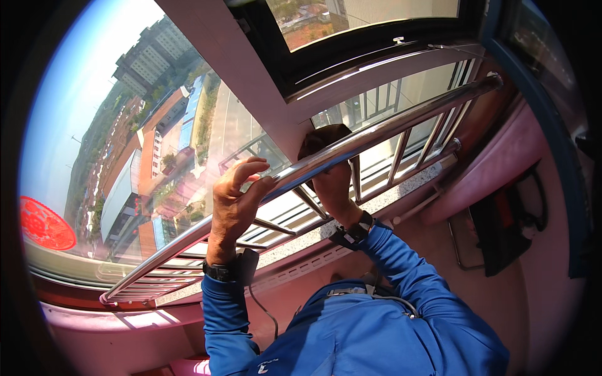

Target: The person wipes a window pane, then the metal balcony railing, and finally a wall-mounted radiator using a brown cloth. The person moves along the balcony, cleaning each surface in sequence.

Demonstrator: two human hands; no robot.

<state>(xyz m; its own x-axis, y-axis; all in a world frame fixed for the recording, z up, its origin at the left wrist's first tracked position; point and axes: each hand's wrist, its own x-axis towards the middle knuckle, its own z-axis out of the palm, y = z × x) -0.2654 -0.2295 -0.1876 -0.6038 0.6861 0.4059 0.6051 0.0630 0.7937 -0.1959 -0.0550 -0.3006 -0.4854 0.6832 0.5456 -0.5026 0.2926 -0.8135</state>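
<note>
A polished metal railing runs slantwise in front of the window. My left hand is at its top rail, fingers curled and apart, the thumb at the rail's near side; I see nothing in its grasp. Lower on the railing, my right hand reaches under the top rail with a dark cloth. The cloth shows beyond the rail, against the pinkish window frame. The rail hides part of the right hand's fingers and of the cloth. Dark bands with small devices circle both wrists.
A dark-framed window sash is above, and a blue-edged open panel stands at right. Metal balusters rise from a speckled stone sill. A black folded item with a metal frame is at lower right. A red decoration sticks to the glass.
</note>
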